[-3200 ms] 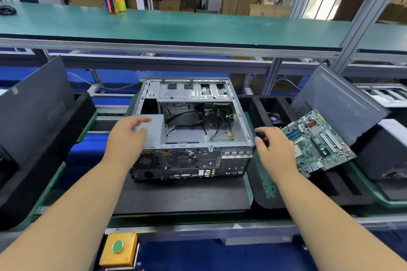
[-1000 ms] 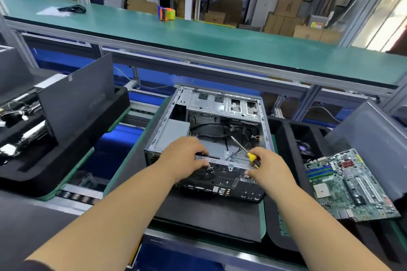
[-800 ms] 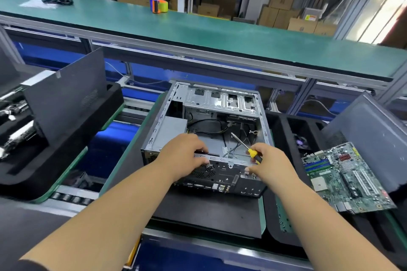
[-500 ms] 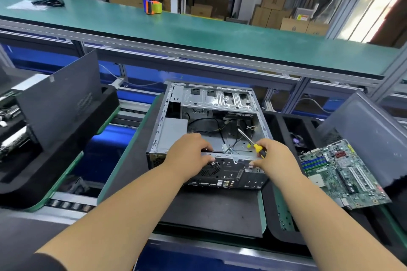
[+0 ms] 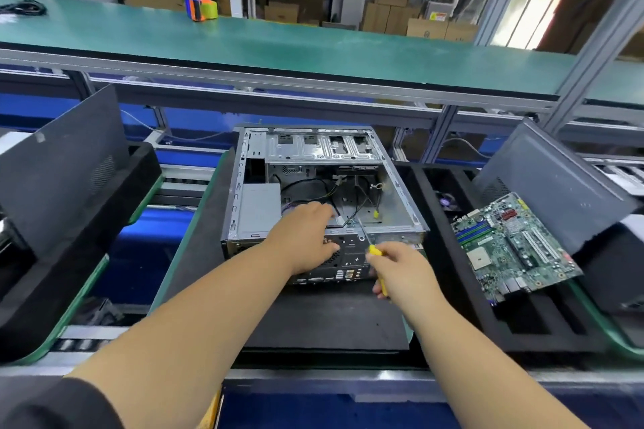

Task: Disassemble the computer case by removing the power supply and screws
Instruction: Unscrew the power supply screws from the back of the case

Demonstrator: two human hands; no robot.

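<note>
An open metal computer case (image 5: 324, 150) lies on a black foam pad (image 5: 331, 317), its rear panel facing me. The grey power supply (image 5: 259, 209) sits in the near left corner inside it, with black cables beside it. My left hand (image 5: 306, 237) rests over the top rear edge of the case, fingers curled over the rim and thumb on the rear panel. My right hand (image 5: 400, 275) grips a yellow-handled screwdriver (image 5: 374, 252), whose thin shaft points up at the rear panel's upper edge. The screw under the tip is too small to make out.
A green motherboard (image 5: 512, 247) lies tilted on a black foam tray (image 5: 522, 334) to the right, with a dark side panel (image 5: 557, 185) behind it. Another dark panel (image 5: 62, 167) leans in a foam tray at left. A green shelf (image 5: 278, 45) runs above.
My right hand has pulled back toward me and turned the screwdriver, so its tip now points at the rear panel rather than into the case. My left hand stays on the rear edge.
</note>
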